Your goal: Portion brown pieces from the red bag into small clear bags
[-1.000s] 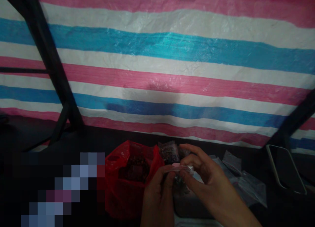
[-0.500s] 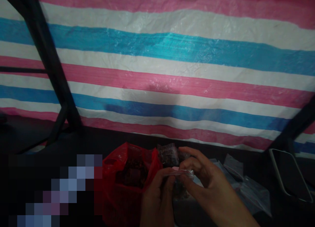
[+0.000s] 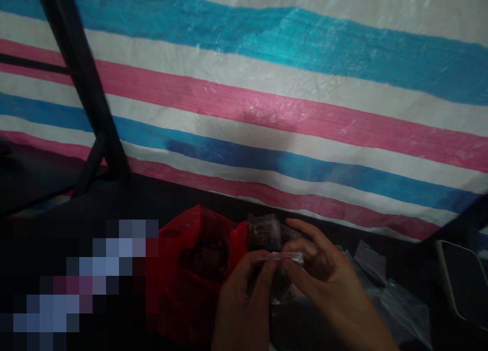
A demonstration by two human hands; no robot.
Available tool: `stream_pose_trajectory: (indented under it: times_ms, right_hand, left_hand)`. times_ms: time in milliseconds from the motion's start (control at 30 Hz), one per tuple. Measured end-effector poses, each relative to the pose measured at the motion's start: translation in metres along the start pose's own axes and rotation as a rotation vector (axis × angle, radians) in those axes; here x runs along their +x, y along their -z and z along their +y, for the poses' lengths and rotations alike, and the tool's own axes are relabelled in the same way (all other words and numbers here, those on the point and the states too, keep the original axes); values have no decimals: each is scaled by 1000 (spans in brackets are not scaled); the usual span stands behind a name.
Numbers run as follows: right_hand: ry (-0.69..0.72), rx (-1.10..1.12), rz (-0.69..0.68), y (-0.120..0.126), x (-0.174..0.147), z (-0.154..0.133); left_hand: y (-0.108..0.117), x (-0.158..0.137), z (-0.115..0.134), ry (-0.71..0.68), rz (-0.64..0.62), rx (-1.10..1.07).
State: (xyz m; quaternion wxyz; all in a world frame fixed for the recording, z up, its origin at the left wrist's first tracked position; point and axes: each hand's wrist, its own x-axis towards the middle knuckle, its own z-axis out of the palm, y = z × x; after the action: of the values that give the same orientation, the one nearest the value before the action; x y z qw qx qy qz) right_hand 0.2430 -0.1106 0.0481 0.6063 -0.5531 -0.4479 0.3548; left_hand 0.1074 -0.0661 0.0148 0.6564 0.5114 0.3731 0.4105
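A small clear plastic zip bag (image 3: 281,286) with dark contents hangs between my hands, its top edge pinched by both. My left hand (image 3: 244,290) grips the left part of that edge between thumb and forefinger. On the right part, my right hand (image 3: 324,275) pinches with thumb and forefinger, other fingers raised. Left of my hands stands an open red plastic bag (image 3: 171,269) holding dark, small-grained contents. Just beyond my fingers lies a filled clear bag (image 3: 264,231) with dark contents.
Several flat clear plastic bags (image 3: 406,305) lie right of my right hand. Farther right rests a phone (image 3: 463,282). A striped plastic sheet (image 3: 267,97) hangs behind the dark table, with a black metal post (image 3: 82,82) at left. A pixelated patch covers the lower left.
The view has tipped down and turned slightly, so the stripes sit higher. My hands stay on the small bag, its top edge now flatter and straighter between my fingers.
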Motion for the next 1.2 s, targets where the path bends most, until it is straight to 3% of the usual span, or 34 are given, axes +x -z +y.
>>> stream_pose_trajectory:
  times_ms: [367,1200]
  right_hand:
    - [-28,27,-47,-12,7,4]
    - [10,-19,-74,-21,11,7]
  left_hand:
    - [4,4,5,-4,118,-48]
    - [13,1,6,3,101,-32]
